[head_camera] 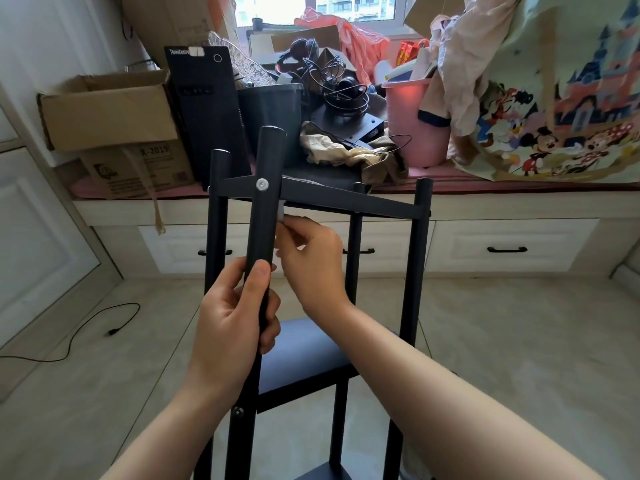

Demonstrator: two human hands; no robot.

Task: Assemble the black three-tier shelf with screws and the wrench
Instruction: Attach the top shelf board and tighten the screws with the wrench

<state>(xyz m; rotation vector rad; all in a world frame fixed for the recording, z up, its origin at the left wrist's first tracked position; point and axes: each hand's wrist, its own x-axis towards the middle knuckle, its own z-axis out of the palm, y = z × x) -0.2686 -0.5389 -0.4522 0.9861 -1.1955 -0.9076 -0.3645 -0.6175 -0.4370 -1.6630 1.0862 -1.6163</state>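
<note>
Now gripping the near front post [265, 216] of the black shelf [349, 199] with the left hand [230, 327], fingers and thumb wrapping around the tube below the top tier. Just above that hand, showing a silver screw [262, 184] seated in the post where the top frame rail meets it. Pinching a small pale metal piece, probably the wrench [281, 213], with the right hand [311, 258], fingertips closing on it right behind the post and directly under the top rail; hard telling its exact shape, since most of it is hiding behind the post and fingers. Standing upright beyond both hands, three more posts of the shelf, with a dark middle tier [308, 355] lying below the right wrist and a lower panel peeking in at the bottom edge. Farther off past the hands, sitting on a window bench: cardboard boxes [110, 109], a black computer tower [207, 109], a tangle of headphones and cables [332, 81], a pink bucket [415, 123] and a cartoon-print cloth [561, 98]. Trailing across the tiled floor, left of the left hand, a black cable [86, 323].
</note>
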